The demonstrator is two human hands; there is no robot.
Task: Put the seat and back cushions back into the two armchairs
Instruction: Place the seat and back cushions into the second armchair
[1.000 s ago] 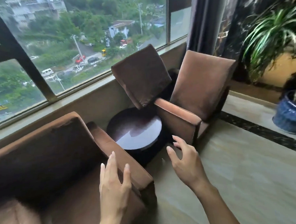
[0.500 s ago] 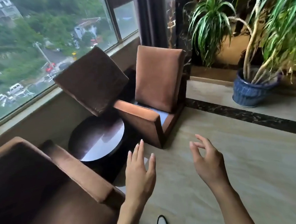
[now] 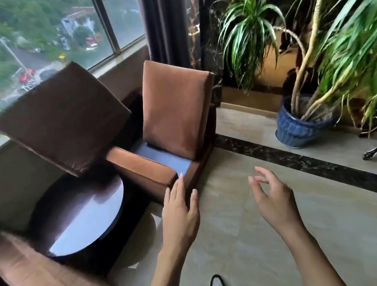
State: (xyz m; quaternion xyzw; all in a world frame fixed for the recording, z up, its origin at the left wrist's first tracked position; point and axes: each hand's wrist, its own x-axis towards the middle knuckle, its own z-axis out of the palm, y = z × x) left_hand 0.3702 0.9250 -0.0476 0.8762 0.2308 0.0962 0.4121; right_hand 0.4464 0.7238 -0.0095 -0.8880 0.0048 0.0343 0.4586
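- The floor [image 3: 264, 237] is pale polished stone with a dark marbled band [image 3: 293, 159] running across it toward the right; beyond the band a raised pale ledge carries a blue ribbed pot [image 3: 296, 126] with long-leaved green plants.
- A big window [image 3: 46, 36] looks out from high up over trees, a road and parked cars; a dark curtain [image 3: 166, 26] hangs beside it, at the corner.
- The far armchair [image 3: 145, 171] stands under the sill, its near arm facing the camera. Its seat base shows bare and grey-blue, with no seat cushion lying flat in it.
- A tan cushion [image 3: 175, 108] stands upright on that bare base, leaning toward the far side of the chair.
- A darker brown cushion [image 3: 59, 119] sits tilted on one corner, propped over the chair's near arm and hanging above the round table [image 3: 82, 214], a dark glossy low drum between the two chairs.
- The near armchair [image 3: 33, 275] shows only as a blurred brown arm at the lower left edge.
- Open floor lies to the right of the far chair, free up to the dark band; a shoe tip [image 3: 217, 285] shows at the bottom edge.
- The left hand [image 3: 180, 213] reaches forward, palm down, fingers straight and slightly spread, empty, its tips in line with the front corner of the far chair's arm; whether they touch it I cannot tell.
- The right hand [image 3: 273, 199] hovers over bare floor, empty, fingers loosely curled and apart.
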